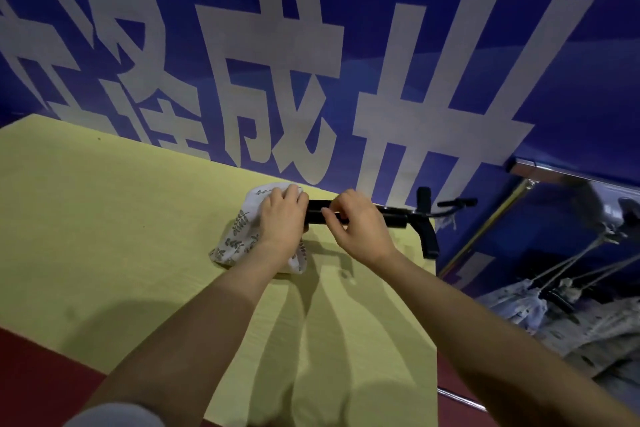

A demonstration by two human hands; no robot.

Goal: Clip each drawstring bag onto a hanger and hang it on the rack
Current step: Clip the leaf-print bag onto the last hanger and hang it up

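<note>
A white drawstring bag (pixel 239 236) with a leaf print lies on the yellow-green table (pixel 121 218) near its far edge. My left hand (pixel 282 218) lies on top of the bag, its fingers curled over the bag's upper edge beside the hanger's left clip. A black clip hanger (pixel 398 217) stretches to the right across the table edge, hook pointing right. My right hand (pixel 356 224) pinches the hanger's bar and left clip with thumb and fingers. The clip itself is mostly hidden between my hands.
A blue banner (pixel 311 45) with large white characters stands right behind the table. At the right stands a metal rack (pixel 540 166) with several patterned bags (pixel 530 305) hanging from hangers. Dark red floor (pixel 34 357) shows at the lower left.
</note>
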